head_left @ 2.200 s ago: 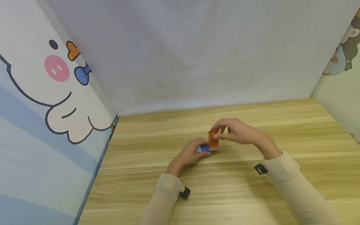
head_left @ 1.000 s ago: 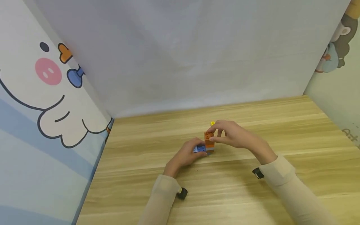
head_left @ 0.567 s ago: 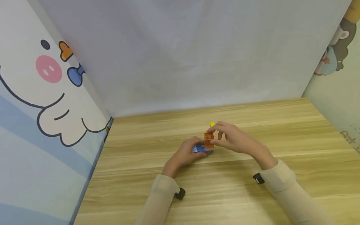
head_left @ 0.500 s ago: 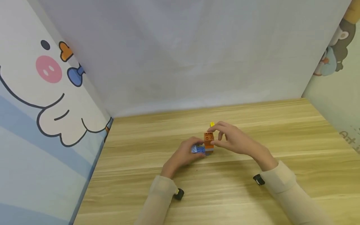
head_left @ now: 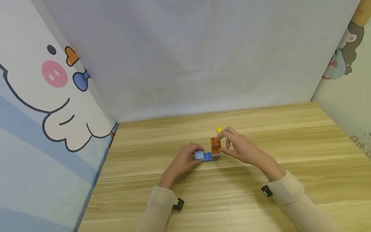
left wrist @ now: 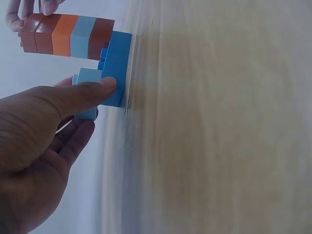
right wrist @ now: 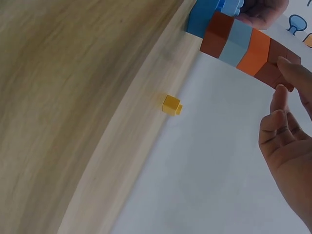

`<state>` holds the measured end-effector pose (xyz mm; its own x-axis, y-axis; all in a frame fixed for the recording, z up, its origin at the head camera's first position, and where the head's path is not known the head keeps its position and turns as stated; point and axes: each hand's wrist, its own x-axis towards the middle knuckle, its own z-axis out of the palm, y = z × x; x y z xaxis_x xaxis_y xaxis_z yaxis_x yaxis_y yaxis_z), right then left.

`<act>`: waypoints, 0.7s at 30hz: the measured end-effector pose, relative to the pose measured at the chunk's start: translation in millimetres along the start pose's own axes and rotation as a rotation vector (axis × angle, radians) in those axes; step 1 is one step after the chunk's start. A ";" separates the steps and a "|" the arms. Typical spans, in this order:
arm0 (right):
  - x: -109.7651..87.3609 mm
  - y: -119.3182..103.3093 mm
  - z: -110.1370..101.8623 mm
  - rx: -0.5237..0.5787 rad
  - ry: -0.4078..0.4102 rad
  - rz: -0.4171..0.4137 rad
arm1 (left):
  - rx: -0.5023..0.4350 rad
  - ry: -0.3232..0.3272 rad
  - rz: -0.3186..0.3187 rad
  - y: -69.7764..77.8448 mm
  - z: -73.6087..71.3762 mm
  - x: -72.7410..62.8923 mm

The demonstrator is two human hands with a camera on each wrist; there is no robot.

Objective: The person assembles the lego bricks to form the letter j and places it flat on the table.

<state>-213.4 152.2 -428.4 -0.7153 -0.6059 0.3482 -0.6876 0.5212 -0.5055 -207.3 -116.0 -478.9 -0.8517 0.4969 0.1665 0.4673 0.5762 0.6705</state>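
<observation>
A long blue toy brick (head_left: 207, 156) lies on the table, with a small light blue brick (head_left: 198, 155) on its left end. On its right end rises an upright tower. From the bottom, the left wrist view shows brown, light blue, an orange brick (left wrist: 64, 35), then two brown bricks. My left hand (head_left: 184, 159) grips the left end of the build, its thumb (left wrist: 107, 83) against the blue base and its other fingers around the far side. With thumb and fingertips, my right hand (head_left: 242, 149) pinches the top brown brick (head_left: 215, 146) from the right.
A small yellow brick (head_left: 219, 129) stands on the wooden table (head_left: 275, 135) just behind the tower, partly screened by the right hand in the head view. A grey-white cloth (head_left: 203, 64) hangs at the table's back edge. A cartoon-printed panel (head_left: 29, 129) is at the left.
My left hand has slid left along the blue base, uncovering more of its studs and the light blue brick. The right hand stays at the tower's top, slightly lower. The yellow brick has come into view.
</observation>
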 end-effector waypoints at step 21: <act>17.0 17.7 -12.5 -0.036 -0.051 0.136 | -0.083 -0.040 -0.047 7.0 -2.6 -3.6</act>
<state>-239.3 158.7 -421.5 -0.7955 -0.5577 0.2370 -0.5894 0.6212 -0.5164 -201.5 -115.4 -473.0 -0.8613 0.4971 0.1050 0.4040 0.5447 0.7349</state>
